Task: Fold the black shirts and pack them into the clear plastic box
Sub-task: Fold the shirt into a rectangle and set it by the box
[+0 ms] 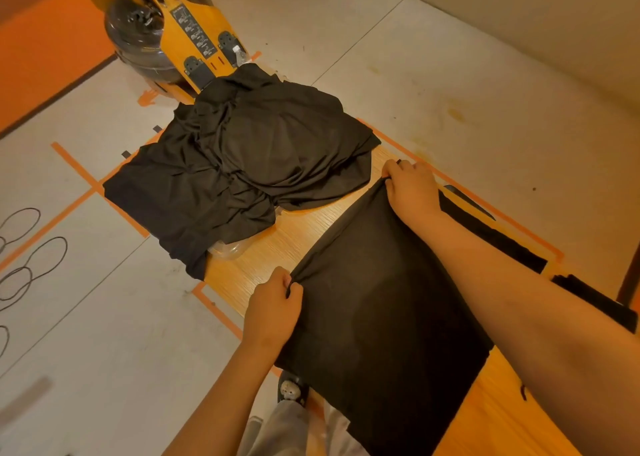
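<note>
Black shirt [381, 317] flat on table [277, 240]; left hand [273, 306] pinches its far-edge left corner, right hand [410, 187] grips right corner; clear box [228, 247] possibly under shirt pile [242, 157]

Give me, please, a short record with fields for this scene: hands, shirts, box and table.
left hand: pinches the left end of the held shirt's far edge
right hand: pinches the right end of that edge
held shirt: black, spread on the table
shirt pile: black, crumpled, farther along the table
clear plastic: peeks out from under the pile, shape unclear
table: wooden top, orange tape along its edges
</note>
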